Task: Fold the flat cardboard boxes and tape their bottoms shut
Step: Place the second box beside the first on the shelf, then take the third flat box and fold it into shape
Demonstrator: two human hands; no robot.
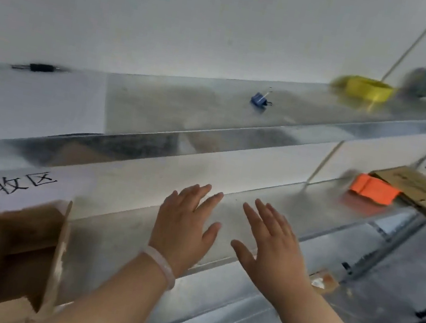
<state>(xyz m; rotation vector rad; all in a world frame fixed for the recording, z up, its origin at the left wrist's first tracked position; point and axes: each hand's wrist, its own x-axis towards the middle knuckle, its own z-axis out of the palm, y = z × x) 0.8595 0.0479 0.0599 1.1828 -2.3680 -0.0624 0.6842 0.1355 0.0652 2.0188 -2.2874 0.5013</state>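
Two empty hands are hovering, palms down, before metal shelves, between an opened cardboard box and some flat cardboard.

The left hand (185, 224) (a pale bracelet is circling its wrist) and the right hand (273, 249) are both spreading straight fingers over the middle shelf (297, 202), gripping nothing. The cardboard box (4, 254) is sitting at lower left, just beside the left forearm, its open mouth seemingly facing up and toward the viewer; the frame edge is cropping it, so its long axis cannot be told. The flat cardboard (419, 191) is lying well apart to the right, beside an orange object (373, 189), its long axis running along the shelf and its near end overhanging the front edge. Given that overhang, a careless one-handed tug could be tipping the sheets to the floor.
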